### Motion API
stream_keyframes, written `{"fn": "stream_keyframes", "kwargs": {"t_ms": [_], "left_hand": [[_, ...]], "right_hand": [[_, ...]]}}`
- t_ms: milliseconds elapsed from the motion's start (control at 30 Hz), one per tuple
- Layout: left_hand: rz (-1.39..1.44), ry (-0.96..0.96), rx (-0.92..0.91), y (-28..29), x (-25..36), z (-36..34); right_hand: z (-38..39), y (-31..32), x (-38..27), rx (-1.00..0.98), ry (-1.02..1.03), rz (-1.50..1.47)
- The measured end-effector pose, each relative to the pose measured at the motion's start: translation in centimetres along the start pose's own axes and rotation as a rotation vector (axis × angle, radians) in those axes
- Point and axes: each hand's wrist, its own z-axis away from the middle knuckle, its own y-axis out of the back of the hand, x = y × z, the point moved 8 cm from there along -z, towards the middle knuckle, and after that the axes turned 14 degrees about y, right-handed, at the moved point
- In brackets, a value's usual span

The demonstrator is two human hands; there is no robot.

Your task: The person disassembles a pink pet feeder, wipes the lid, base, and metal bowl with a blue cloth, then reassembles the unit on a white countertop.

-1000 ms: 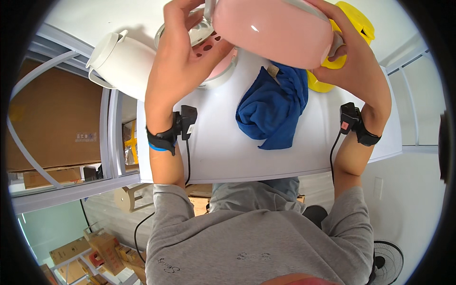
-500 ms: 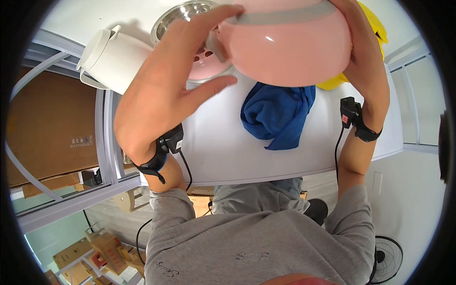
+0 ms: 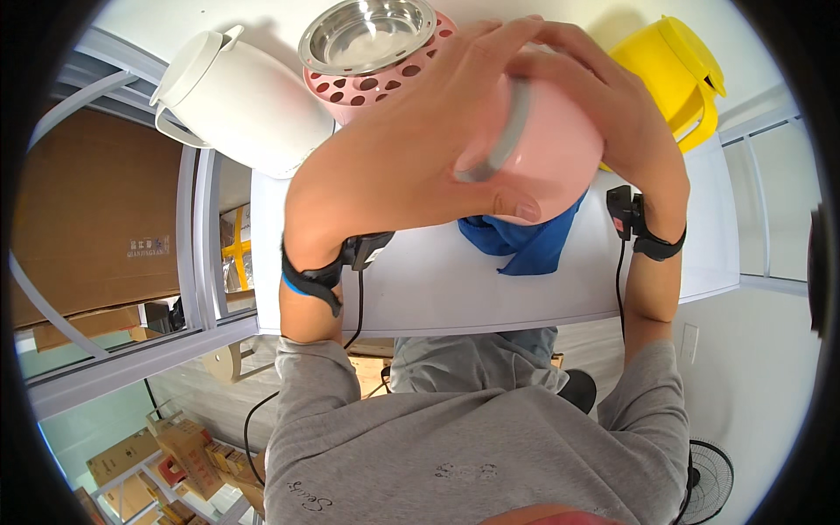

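Both my hands are wrapped round a rounded, glossy pink vessel (image 3: pixel 564 162) with a grey band, held tilted above the table. My left hand (image 3: pixel 420 144) grips its left side, fingers over the top and thumb along the lower front. On the far right side my right hand (image 3: pixel 604 96) clasps it, fingertips near those of the left. Much of the vessel is hidden behind the hands. Below it a crumpled blue cloth (image 3: pixel 534 252) lies on the white table (image 3: pixel 437 289), partly covered from view.
A shiny steel bowl (image 3: pixel 367 37) sits on a pink piece with round holes (image 3: pixel 354 90) at the back. Left of it leans a white lidded jug (image 3: pixel 254 109); a yellow lidded jug (image 3: pixel 656 74) is at the back right. Cables (image 3: pixel 360 302) run from my wrist straps.
The pink vessel has been turned and brought nearer, over the blue cloth. My left hand has moved right and closed round it, uncovering the steel bowl and the piece with holes.
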Motion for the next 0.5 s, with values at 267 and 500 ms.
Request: {"fn": "stream_keyframes", "kwargs": {"t_ms": [267,500], "left_hand": [[-0.067,0.183,-0.179,-1.4,-1.5,0.3],[-0.143,0.273,-0.305,-1.2,-1.8,1.2]], "right_hand": [[0.1,-2.7,-0.2,0.038,-0.156,-0.096],[0.1,-2.7,-0.7,0.073,-0.001,-0.104]]}}
